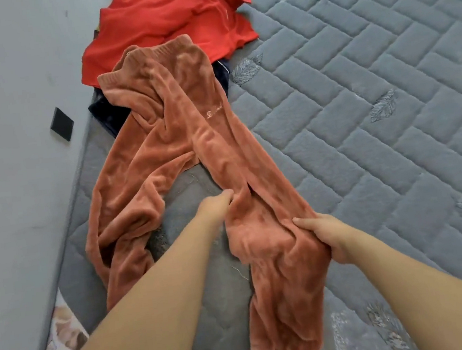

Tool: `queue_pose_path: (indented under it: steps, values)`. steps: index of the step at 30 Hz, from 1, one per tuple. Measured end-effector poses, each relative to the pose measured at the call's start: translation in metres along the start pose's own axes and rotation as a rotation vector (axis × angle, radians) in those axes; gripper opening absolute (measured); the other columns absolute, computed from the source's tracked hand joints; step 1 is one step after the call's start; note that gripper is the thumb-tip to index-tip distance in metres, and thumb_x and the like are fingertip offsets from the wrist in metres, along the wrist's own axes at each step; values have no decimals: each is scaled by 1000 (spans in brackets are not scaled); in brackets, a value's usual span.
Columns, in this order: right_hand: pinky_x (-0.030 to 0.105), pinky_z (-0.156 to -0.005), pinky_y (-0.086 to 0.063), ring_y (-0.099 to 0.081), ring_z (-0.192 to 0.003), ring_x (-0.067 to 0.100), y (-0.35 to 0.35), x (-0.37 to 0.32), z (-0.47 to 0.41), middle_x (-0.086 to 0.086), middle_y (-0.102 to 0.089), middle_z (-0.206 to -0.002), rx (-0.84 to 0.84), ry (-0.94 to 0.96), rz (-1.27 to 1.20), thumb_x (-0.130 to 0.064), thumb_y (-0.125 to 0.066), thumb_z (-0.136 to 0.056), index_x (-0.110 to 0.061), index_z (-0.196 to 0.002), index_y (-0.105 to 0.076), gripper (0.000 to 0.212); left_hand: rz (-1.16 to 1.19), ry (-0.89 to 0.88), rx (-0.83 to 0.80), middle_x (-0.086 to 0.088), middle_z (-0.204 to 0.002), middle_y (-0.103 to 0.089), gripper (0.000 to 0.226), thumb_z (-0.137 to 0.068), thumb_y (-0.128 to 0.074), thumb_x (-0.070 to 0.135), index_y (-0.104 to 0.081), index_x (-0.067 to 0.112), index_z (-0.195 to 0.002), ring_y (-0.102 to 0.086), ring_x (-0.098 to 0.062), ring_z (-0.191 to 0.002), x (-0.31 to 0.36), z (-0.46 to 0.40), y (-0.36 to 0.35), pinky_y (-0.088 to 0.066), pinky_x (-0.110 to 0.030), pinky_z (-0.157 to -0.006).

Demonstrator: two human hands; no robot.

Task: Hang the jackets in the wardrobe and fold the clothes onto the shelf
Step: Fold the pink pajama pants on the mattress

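Pinching one leg of pants with left hand, right hand gripping same leg nearer, pants spread on mattress, waistband over red garment.

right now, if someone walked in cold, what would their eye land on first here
First the long rust-orange fleece trousers sprawled down the grey quilted mattress, with the left hand and the right hand both gripping one leg near the middle of the view. Next the bright red garment heaped at the top by the wall, partly under the trousers' waistband, with a dark navy piece poking out beneath.
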State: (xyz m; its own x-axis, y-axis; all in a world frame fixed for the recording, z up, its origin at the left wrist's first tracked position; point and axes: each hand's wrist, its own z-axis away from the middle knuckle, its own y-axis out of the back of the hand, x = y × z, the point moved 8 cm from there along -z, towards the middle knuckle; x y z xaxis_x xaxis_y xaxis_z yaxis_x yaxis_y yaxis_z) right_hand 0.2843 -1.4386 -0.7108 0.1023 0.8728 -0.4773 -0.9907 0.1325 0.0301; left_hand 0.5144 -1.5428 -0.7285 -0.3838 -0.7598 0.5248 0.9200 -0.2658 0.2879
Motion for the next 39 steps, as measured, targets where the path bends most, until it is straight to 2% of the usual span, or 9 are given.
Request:
queue_pose_path:
  steps: [4,9,14,17,22,26,29,33,39]
  values:
    - [43,-81,-58,-72,-90,30,86,-7,9,13,-75,-98,53,20,49,-27,-65,-94,-10,-109,-70,23,108,56,-47,-17,-134,-59,63,-86,-73,36,-56,-2,-133,-57,-29,-121,4,2,-68,-46,-35,-102]
    - [36,-76,-58,-72,-88,26,183,-16,7,12,-75,-98,175,159,4,-36,-64,-94,-9,-107,-72,31,368,62,-145,-8,-95,-68,27,-95,-50,18,-58,7,-119,-67,-22,-81,30,17,-157,-51,-33,-72]
    - [35,-83,-44,-57,-100,12,206,53,-6,-11,-65,-107,16,-99,265,-68,-66,-76,-27,-114,-64,57,699,-50,278,-14,-124,-61,38,-98,-49,34,-50,12,-129,-62,-29,-109,42,-2,-147,-54,-50,-93]
    - [25,-66,-43,-57,-78,7,174,100,-16,-14,-65,-90,-102,-125,286,-59,-80,-67,-29,-108,-63,53,562,65,115,-3,-119,-64,55,-86,-65,48,-50,20,-131,-63,-22,-106,11,-4,-172,-53,-42,-90]
    - [26,-66,-46,-61,-77,20,153,114,-12,8,-68,-86,-131,-110,92,-5,-62,-67,-8,-102,-68,36,346,-13,83,-3,-103,-73,23,-86,-68,28,-67,16,-105,-66,-17,-92,9,-4,-190,-50,-31,-77]
    - [32,-67,-48,-63,-65,26,224,132,18,12,-66,-74,-292,-444,377,-10,-60,-58,-9,-76,-67,20,369,26,66,-6,-98,-73,28,-92,-59,29,-65,13,-113,-67,-19,-85,9,10,-214,-51,-28,-65]
    - [39,-95,-51,-67,-102,27,286,125,30,12,-69,-116,-211,-551,774,-36,-73,-77,-8,-111,-67,44,174,168,137,-10,-103,-68,33,-94,-54,24,-60,7,-121,-63,-26,-84,-26,32,-226,-51,-30,-70]
    - [41,-103,-45,-51,-127,28,285,98,33,8,-49,-142,68,-397,1212,-43,-76,-74,-14,-141,-41,81,-55,296,146,-15,-90,-61,45,-95,-52,31,-44,2,-128,-63,-30,-69,-58,62,-213,-53,-32,-53]
    - [49,-107,-32,-32,-133,32,162,38,25,8,-24,-146,309,139,1274,-24,-56,-86,-21,-147,-22,69,-705,70,354,-18,-134,-45,50,-88,-52,36,-38,9,-128,-46,-39,-123,-54,70,-110,-39,-46,-98]
